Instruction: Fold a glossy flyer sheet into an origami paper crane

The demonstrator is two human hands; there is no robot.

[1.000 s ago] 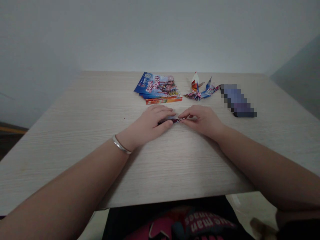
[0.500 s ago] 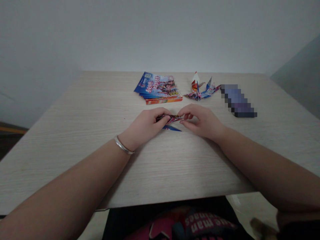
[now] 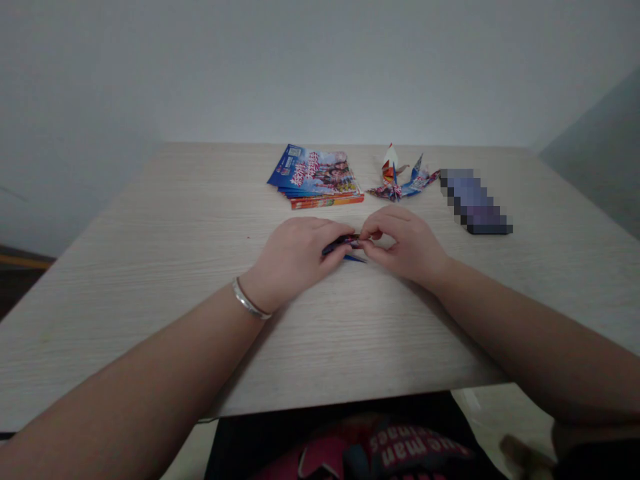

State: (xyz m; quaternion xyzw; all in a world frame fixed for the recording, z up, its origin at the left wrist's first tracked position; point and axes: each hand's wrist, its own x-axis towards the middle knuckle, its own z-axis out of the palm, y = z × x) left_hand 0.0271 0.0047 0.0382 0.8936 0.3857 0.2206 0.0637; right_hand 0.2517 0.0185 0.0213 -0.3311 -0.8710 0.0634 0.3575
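Observation:
Between my two hands is a small folded piece of printed paper (image 3: 343, 244), dark with red and blue patches, held just above the table. My left hand (image 3: 305, 250) pinches it from the left, thumb in front and fingers behind. My right hand (image 3: 403, 240) pinches its right end between thumb and fingertips. A blue pointed flap of the paper sticks out below, toward the right. Much of the folded shape is hidden by the fingers.
Behind my hands lies a fanned stack of printed leaflets (image 3: 325, 175). To its right stand folded paper cranes (image 3: 400, 183), close together. A pixelated phone-like object (image 3: 475, 203) lies further right on the wooden table (image 3: 150, 233). A wall (image 3: 320, 73) rises behind.
My left hand has slid right along the folded paper, closer to my right hand, and now covers more of it. My right hand has hardly moved.

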